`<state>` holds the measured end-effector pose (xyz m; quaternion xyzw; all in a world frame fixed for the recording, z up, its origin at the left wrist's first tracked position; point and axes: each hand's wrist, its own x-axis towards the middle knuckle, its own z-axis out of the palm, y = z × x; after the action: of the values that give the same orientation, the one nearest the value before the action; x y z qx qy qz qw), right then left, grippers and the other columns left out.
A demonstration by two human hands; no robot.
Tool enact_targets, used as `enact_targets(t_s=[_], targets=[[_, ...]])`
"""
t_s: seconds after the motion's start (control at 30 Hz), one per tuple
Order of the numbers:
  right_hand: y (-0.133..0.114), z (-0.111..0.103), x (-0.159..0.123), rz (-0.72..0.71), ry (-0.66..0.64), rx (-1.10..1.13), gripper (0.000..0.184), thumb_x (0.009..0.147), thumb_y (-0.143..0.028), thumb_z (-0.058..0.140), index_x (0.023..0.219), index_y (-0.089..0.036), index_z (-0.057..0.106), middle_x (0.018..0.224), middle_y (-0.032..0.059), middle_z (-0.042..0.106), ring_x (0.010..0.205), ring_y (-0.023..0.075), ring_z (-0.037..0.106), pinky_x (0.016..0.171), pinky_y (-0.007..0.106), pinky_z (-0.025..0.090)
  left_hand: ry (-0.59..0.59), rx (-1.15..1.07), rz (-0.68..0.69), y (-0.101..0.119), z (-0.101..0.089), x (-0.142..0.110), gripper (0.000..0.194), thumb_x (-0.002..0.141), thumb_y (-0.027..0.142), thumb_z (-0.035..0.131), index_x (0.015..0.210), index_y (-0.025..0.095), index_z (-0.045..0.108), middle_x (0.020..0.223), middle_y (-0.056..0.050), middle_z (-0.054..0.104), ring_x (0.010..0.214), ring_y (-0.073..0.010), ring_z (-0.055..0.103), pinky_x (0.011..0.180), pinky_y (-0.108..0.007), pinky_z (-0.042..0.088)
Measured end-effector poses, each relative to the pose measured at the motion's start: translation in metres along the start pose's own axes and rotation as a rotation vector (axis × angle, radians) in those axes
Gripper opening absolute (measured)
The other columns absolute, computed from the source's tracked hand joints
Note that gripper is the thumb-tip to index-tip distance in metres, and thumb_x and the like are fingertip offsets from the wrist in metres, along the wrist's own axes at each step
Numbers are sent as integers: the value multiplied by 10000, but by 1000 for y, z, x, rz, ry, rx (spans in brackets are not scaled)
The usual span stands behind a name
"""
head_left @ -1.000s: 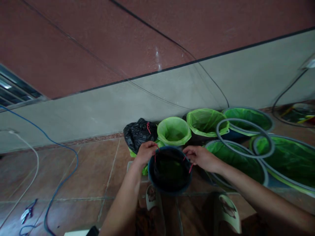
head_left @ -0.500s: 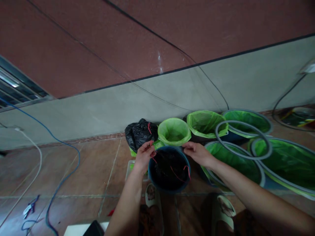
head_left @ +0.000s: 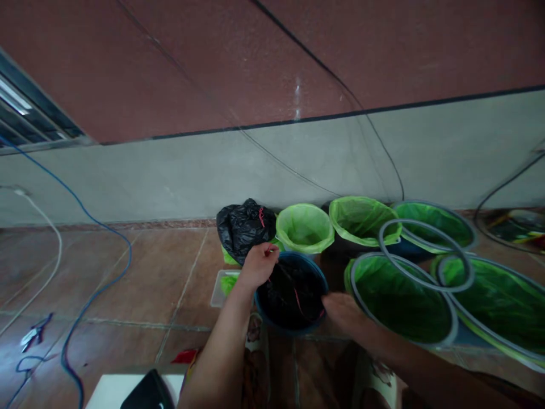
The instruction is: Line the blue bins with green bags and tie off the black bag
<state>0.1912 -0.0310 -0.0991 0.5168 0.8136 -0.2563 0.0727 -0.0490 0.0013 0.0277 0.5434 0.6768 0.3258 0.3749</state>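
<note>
A blue bin stands on the floor before me, with a black garbage bag inside it. Red drawstring trails across the bag. At the bin's upper left rim my left hand is closed in a pinch on the bag's drawstring, a bit of red showing at the fingertips. My right hand is at the bin's right rim beside another bit of red string; motion blurs its fingers. Behind the left hand sits a bundled black garbage bag with a red tie.
Green-lined bins line the wall, and larger ones stand at right with loose grey rings lying across them. A clear plastic tray is left of the blue bin. Keys and a blue cable lie on the tiles.
My right hand has dropped from the bin's upper right edge to its lower right rim. My left hand has moved slightly right and keeps its pinch. The view has shifted a little.
</note>
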Motion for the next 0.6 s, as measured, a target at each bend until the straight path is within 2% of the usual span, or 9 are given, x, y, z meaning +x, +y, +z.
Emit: enact_targets(t_s=[0.07,0.13,0.2,0.3,0.4,0.5,0.6], targets=[[1,-3,-1,17,41,21,293,885,-171,407,780,-197,680,827,75,692,831,218,640,738,294,458,-23,83,0,0,-3,0,230,816,260,518,757,135,701,618,8,627,534,-100,504,540,-221,355],[-3,-9,-1,41,111,21,318,924,-251,376,812,-215,671,839,55,688,844,203,635,731,277,454,-10,151,-1,1,-4,1,241,823,233,502,695,144,685,591,8,615,520,-101,490,536,-226,339],[-10,-18,0,2,140,28,347,947,-315,344,858,-220,665,853,50,686,846,200,631,744,285,448,18,217,11,3,-5,2,252,825,208,493,655,154,670,550,11,586,528,-106,483,544,-228,326],[-17,-34,9,-76,94,65,402,965,-309,274,899,-212,659,852,49,685,813,183,632,749,288,439,46,297,18,7,-7,2,275,837,201,478,640,166,666,512,11,550,557,-118,487,568,-230,323],[-22,-48,17,-48,43,150,428,966,-264,237,954,-186,658,877,66,696,839,176,640,795,288,434,46,363,16,9,-8,2,294,853,209,461,661,165,679,534,1,563,571,-123,488,587,-236,323],[-29,-53,17,-16,5,151,393,932,-358,370,1177,-157,602,1082,110,684,1011,222,614,886,331,417,43,411,26,9,-9,1,292,859,215,461,691,155,693,566,-6,581,570,-120,483,582,-238,313],[-35,-46,8,-104,-41,7,689,751,-412,642,1368,-157,471,1317,153,565,1203,316,493,992,440,342,40,432,17,8,-9,2,282,859,218,468,731,148,708,593,-9,604,579,-119,493,577,-235,312]])
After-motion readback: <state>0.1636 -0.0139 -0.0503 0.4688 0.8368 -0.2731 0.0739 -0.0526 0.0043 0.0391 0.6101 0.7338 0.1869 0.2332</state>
